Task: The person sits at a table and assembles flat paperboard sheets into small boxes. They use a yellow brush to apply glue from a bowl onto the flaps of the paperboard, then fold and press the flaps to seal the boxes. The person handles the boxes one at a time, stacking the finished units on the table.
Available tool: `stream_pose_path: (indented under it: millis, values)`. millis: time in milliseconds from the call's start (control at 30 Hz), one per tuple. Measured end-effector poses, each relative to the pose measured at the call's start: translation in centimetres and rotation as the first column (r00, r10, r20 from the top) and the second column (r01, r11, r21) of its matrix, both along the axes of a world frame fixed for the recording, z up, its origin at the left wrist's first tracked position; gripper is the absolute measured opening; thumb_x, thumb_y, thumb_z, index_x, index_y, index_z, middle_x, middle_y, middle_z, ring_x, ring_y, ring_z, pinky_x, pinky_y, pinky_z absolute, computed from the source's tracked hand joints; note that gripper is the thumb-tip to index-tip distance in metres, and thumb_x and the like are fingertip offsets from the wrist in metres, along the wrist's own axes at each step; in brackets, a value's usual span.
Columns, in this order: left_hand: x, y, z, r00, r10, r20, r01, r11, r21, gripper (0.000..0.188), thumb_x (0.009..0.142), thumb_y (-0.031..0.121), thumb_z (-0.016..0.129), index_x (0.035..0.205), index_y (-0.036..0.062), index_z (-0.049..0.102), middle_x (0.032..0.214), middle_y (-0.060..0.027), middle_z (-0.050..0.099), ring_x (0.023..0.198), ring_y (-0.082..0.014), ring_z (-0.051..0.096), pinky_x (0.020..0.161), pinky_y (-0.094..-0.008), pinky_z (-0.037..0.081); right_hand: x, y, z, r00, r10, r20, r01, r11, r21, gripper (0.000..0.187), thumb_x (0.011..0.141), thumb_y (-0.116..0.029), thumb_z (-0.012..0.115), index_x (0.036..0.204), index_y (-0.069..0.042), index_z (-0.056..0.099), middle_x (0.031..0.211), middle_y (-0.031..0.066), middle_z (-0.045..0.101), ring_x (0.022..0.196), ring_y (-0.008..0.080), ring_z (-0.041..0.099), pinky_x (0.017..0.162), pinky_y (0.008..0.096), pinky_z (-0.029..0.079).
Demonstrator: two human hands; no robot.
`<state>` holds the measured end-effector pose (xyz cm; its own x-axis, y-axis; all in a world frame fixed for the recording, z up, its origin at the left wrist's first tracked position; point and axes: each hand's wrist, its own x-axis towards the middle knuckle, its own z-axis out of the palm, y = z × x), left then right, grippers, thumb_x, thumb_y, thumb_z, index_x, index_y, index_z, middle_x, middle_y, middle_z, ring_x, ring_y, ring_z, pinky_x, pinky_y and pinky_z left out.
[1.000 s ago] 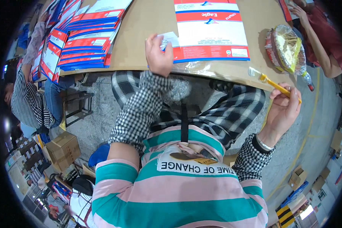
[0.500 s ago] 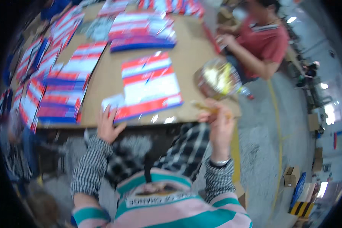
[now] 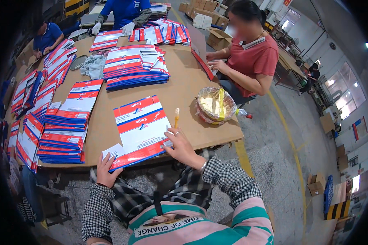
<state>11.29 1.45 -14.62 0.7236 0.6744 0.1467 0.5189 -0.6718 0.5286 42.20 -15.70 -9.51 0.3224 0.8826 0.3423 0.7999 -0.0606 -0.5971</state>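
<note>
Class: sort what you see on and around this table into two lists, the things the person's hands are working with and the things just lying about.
In use:
left hand on the small white slip
right hand holding the yellow-handled brush
red, white and blue printed sheet

Lying about:
foil-lined bowl
grey rag
stacks of printed sheets
cardboard boxes

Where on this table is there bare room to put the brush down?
Bare wood lies right of the flat folder under your right hand, up to the foil-lined bowl and the table's near edge. Another patch runs between that folder and the tall stack beyond. The left side is crowded with folder piles.
</note>
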Motion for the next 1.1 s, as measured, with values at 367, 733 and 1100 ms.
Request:
stream_pose_path:
  millis: [367,733,1100]
  values:
    - [0.1,-0.5,0.1,0.997,0.054,0.063,-0.049,0.996,-0.072,0.054,0.072,0.025,0.075,0.116,-0.0021,0.060,0.135,-0.0199,0.046,0.135,-0.0385,0.026,0.108,-0.0448,0.027,2.3,0.4,-4.6,0.981,-0.002,0.196,0.031,0.989,-0.145,0.067,0.068,-0.026,0.076,0.121,0.004,0.047,0.125,0.0223,0.046,0.122,0.0383,0.041,0.109,0.0478,0.026]
    - [0.7,0.1,-0.5,0.917,0.106,0.385,-0.104,0.994,-0.026,0.028,0.082,0.011,0.066,0.104,-0.0064,0.063,0.110,-0.0217,0.062,0.112,-0.0359,0.056,0.099,-0.0409,0.040,1.8,2.1,-0.8,0.981,0.036,0.192,-0.049,0.997,0.060,0.043,0.069,-0.017,0.072,0.105,-0.001,0.057,0.118,0.0208,0.051,0.109,0.0412,0.047,0.093,0.0470,0.040]
    - [1.8,0.2,7.7,0.872,0.112,0.476,-0.141,0.990,0.025,0.026,0.081,0.011,0.068,0.101,-0.0050,0.064,0.103,-0.0203,0.065,0.102,-0.0291,0.062,0.089,-0.0356,0.046,2.4,4.1,5.4,0.961,-0.081,0.264,0.005,0.961,0.278,0.032,0.072,-0.014,0.076,0.100,-0.002,0.065,0.121,0.0204,0.052,0.122,0.0385,0.045,0.100,0.0441,0.038]
